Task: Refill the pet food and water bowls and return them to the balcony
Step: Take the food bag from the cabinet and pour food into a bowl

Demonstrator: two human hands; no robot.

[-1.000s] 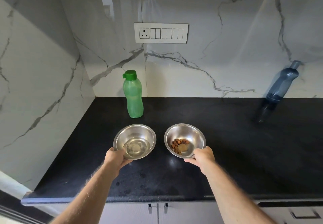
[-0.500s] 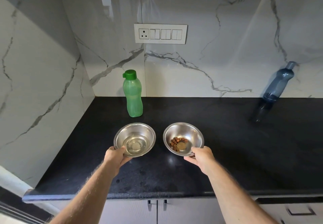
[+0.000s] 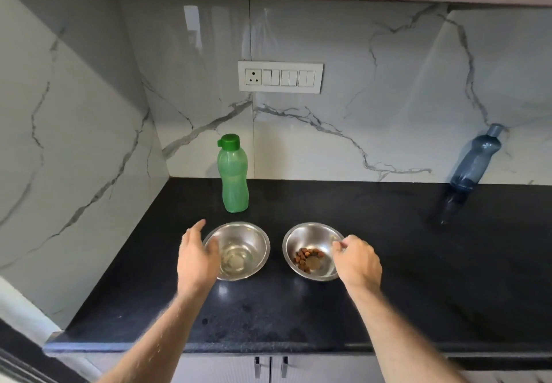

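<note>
- Both bowls rest on the tabletop (image 3: 388, 263): water bowl (image 3: 242, 251) left, food bowl (image 3: 310, 248) right.
- Left hand (image 3: 195, 258), fingers spread and empty, lies nearest the upright green bottle (image 3: 233, 173), just beyond the water bowl.
- Right hand (image 3: 357, 260), loosely curled, seemingly empty, sits at the food bowl's rim.

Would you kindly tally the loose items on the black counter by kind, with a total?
Steel bowls: 2, one with a little water, one with some brown kibble
Bottles: 2, green bottle and blue bottle
Total: 4
</note>
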